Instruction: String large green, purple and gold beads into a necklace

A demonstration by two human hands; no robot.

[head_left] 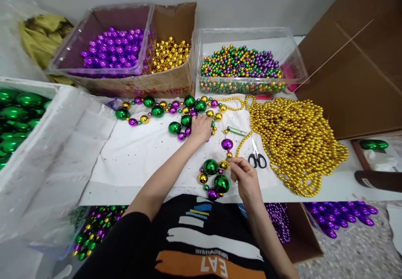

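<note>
My right hand [246, 179] is pinched closed on the string of a short bead strand [221, 184] with large green, gold and purple balls, near the front of the table. Farther back, my left hand [201, 128] reaches down onto a longer bead garland [157, 111] in the same colours. Its fingers are bent over the beads, with the fingertips hidden. Between the hands and to the right lie a green tube-shaped lighter-like object [236, 131] and black-handled scissors [257, 157]. A thin gold bead chain [243, 143] runs beside them.
A large heap of gold bead chains [295, 140] covers the table's right side. At the back stand a bin of purple balls [114, 48], a cardboard box with gold balls [171, 55] and a clear bin of mixed beads [241, 67]. A white-lined box [53, 145] holds green balls at left.
</note>
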